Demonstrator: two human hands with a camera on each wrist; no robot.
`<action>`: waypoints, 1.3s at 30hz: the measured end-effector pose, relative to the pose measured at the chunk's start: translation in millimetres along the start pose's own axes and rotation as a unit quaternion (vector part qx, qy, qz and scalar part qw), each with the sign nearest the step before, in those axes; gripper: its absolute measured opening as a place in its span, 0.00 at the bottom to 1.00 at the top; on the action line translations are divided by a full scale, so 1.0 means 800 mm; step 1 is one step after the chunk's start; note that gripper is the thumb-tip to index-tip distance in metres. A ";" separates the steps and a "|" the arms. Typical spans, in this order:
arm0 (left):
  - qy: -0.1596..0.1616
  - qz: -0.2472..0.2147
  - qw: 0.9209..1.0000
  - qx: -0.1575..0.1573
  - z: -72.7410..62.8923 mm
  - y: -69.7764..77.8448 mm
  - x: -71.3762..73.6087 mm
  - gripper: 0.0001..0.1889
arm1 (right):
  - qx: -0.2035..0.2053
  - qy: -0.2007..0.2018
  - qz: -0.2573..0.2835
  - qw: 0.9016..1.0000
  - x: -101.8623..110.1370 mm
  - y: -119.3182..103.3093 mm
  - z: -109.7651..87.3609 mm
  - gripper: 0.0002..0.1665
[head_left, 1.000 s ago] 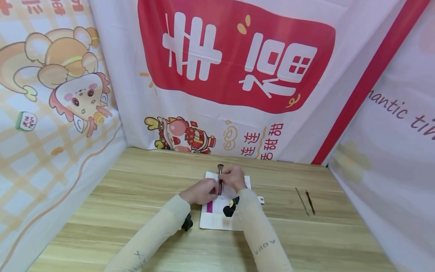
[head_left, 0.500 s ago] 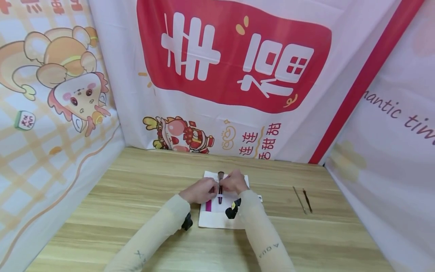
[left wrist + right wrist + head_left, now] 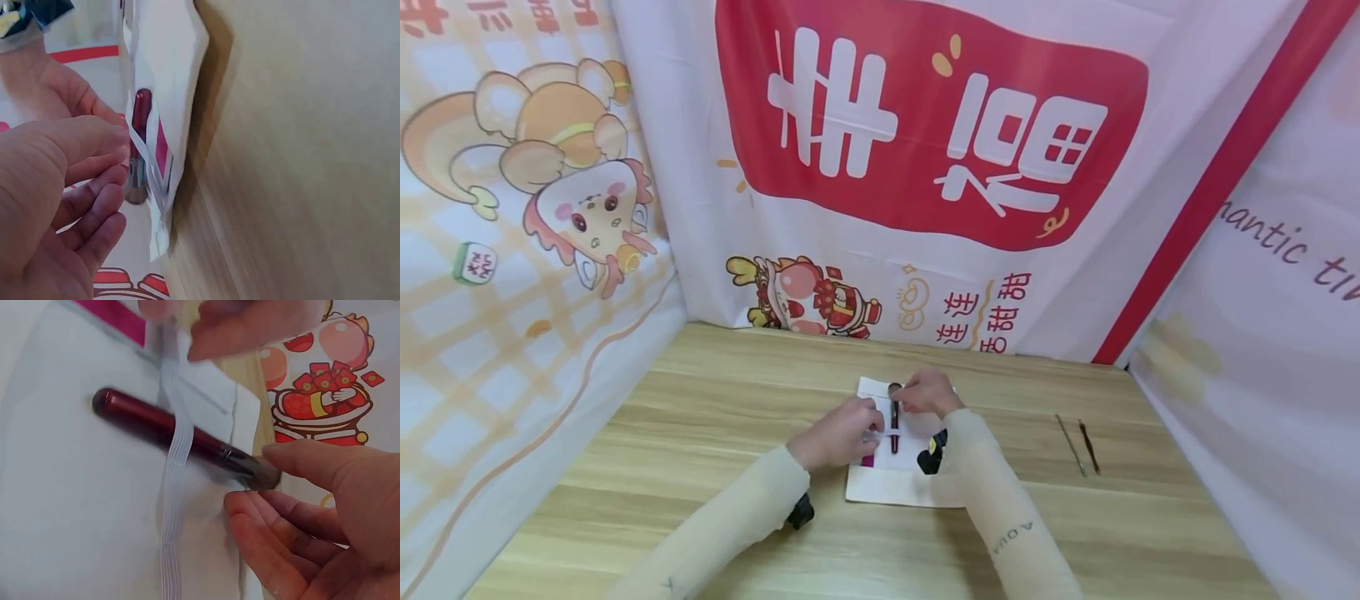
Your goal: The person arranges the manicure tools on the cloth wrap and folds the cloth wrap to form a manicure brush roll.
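Observation:
A dark red makeup brush lies across a white fabric holder, under its white elastic band. The band crosses the handle near its middle. My right hand holds the brush at the bristle end, thumb on one side and fingers on the other in the right wrist view. My left hand hovers at the left of the brush, fingers loosely bent and a little apart. Its thumb tip comes close to the band in the left wrist view. A magenta strip shows on the holder.
To the right on the wooden table lie a thin metal tool and a slim dark brown tool. Printed cloth stands at the back, with more along both sides.
The brush has slid toward me under the band, its handle end now out past it. My left hand has drawn back from the band, down and left, and its fingers have loosened.

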State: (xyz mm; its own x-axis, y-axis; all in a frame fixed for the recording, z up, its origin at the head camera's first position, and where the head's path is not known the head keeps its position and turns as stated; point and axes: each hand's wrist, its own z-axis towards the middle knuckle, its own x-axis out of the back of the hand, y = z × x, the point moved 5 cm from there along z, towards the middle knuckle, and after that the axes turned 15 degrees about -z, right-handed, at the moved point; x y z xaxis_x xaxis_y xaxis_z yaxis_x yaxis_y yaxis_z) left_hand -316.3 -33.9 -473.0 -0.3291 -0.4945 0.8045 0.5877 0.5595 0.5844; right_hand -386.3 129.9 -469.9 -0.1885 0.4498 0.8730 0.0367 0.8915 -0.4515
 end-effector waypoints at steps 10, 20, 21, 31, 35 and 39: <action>-0.062 -0.003 0.996 -0.060 -0.010 0.033 -0.019 0.03 | -0.007 0.026 0.000 1.000 -0.001 0.020 0.010 0.16; -0.075 -0.030 0.994 -0.075 -0.011 0.032 -0.030 0.04 | 0.007 -0.005 0.074 0.997 -0.009 0.025 0.014 0.12; -0.075 -0.032 0.994 -0.076 -0.010 0.033 -0.031 0.04 | 0.006 -0.007 0.080 0.997 -0.010 0.026 0.015 0.12; -0.075 -0.050 0.995 -0.050 -0.011 0.029 -0.029 0.05 | 0.004 -0.013 0.104 0.994 -0.014 0.025 0.010 0.11; -0.074 -0.048 0.995 -0.045 -0.012 0.027 -0.027 0.06 | 0.003 -0.014 0.107 0.994 -0.013 0.019 0.002 0.12; -0.069 -0.040 0.995 -0.056 -0.014 0.025 -0.026 0.06 | -0.002 -0.023 0.106 0.994 -0.015 0.014 -0.007 0.13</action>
State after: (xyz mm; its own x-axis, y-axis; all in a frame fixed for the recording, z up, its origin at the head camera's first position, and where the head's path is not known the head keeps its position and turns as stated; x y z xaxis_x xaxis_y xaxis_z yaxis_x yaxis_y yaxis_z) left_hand -289.5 -19.7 -479.1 -0.4713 -0.4344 0.7676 0.6316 0.4412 0.6375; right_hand -378.4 134.7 -484.5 -0.2218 0.6241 0.7492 0.0836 0.7777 -0.6231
